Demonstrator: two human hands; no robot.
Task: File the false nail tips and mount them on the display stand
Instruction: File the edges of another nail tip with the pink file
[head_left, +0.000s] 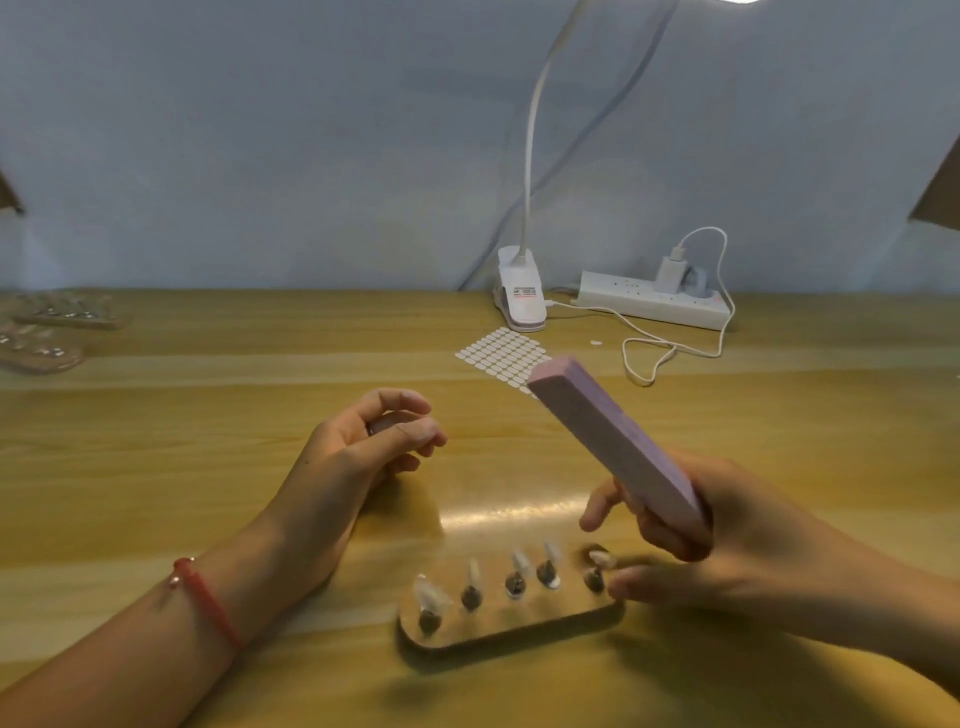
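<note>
At the far left of the wooden table, what is sitting there?

Clear trays, too blurred for me to read. Next the left hand is resting on the wood, fingers curling toward the thumb; I cannot tell whether it is pinching anything.

And the tips?

Five nail tips are standing on pegs of the display stand, low between both hands. Beside it I am watching the right hand gripping a pink buffer block that is tilting up and left, one fingertip just beside the rightmost peg.
</note>
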